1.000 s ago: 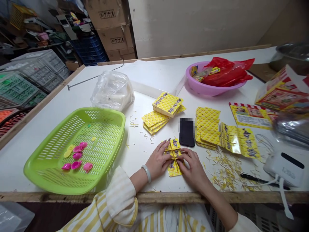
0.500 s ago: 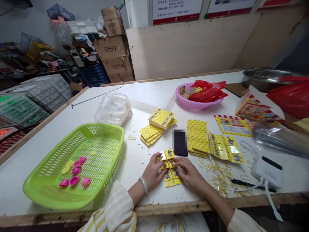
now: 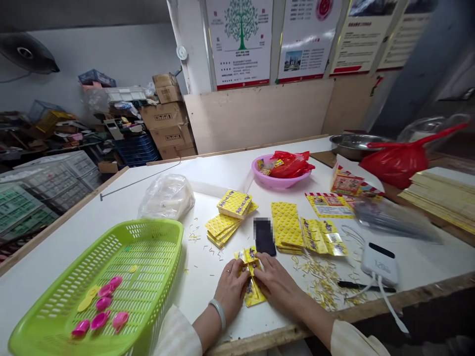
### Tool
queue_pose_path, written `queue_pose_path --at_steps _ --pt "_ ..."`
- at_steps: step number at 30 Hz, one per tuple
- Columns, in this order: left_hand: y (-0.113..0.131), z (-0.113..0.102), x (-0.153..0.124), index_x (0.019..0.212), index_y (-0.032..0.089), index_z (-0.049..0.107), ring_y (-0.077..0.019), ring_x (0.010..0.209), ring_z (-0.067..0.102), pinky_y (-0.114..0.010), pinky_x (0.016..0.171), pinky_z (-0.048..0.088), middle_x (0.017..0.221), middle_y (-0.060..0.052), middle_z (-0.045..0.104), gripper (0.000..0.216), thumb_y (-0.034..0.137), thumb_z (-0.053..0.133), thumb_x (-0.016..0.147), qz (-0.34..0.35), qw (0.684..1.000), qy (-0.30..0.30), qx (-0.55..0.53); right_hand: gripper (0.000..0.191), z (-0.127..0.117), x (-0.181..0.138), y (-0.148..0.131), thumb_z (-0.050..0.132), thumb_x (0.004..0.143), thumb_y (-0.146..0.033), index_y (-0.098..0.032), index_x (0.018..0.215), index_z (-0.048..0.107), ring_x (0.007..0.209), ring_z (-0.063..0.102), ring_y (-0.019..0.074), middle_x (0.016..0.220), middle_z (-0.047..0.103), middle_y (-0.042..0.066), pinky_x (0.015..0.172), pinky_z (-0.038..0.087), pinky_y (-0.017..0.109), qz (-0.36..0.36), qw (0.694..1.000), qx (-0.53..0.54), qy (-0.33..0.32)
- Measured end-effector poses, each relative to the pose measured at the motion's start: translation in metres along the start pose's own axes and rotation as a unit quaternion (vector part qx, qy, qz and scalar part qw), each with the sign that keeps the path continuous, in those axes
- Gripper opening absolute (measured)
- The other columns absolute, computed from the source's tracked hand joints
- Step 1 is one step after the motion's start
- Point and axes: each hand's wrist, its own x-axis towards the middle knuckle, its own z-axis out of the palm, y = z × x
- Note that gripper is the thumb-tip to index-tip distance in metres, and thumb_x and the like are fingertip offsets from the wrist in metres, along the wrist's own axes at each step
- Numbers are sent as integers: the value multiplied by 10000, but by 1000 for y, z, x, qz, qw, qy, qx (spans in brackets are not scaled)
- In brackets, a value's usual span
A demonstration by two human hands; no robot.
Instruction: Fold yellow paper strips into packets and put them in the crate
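Note:
A small bunch of yellow printed packets (image 3: 251, 282) lies on the white table near its front edge. My left hand (image 3: 232, 288) presses on the bunch's left side, fingers curled, a ring on one finger and a pale bangle on the wrist. My right hand (image 3: 275, 282) pinches the bunch's right side from above. A dark phone (image 3: 264, 237) lies just behind the packets. More yellow packets lie in stacks further back (image 3: 233, 204) and to the right (image 3: 285, 227).
A green slotted basket (image 3: 156, 237) holding pink and yellow plastic caps (image 3: 100, 309) stands at the left. Behind are a clear bag (image 3: 166, 197), a pink bowl (image 3: 260, 175) with red wrappers, a white device (image 3: 379, 257), a pen (image 3: 356, 285), cut scraps, a red bag (image 3: 397, 158).
The camera has tilted upward, showing the wall posters; the table slid lower in view. Both hands stay on the packet bunch, drawn closer together over it.

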Motion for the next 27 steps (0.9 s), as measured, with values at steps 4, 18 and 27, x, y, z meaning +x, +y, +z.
queue_pose_path --at_steps 4,18,27 --pt "0 -1 -1 1090 215 575 -269 1166 495 -487 977 491 1237 -101 516 270 111 510 849 11 999 0 -35 365 -6 10 3 533 716 -84 -192 1058 604 1231 438 256 1285 524 113 1039 372 445 -7 997 68 -28" --pt "-1 -3 0 1071 249 588 -257 1144 500 -515 984 471 1198 -88 537 273 122 472 859 -15 995 9 -99 355 -3 8 2 490 712 -55 -197 1021 592 1228 472 219 1264 563 95 1059 373 429 -6 989 148 -4" --pt "5 -32 8 984 242 597 -266 1258 413 -529 1014 436 1282 -89 461 221 105 464 873 -41 986 139 -77 465 -8 -16 -18 557 766 -412 -203 1165 440 877 650 234 1103 602 119 725 554 411 309 813 464 170"
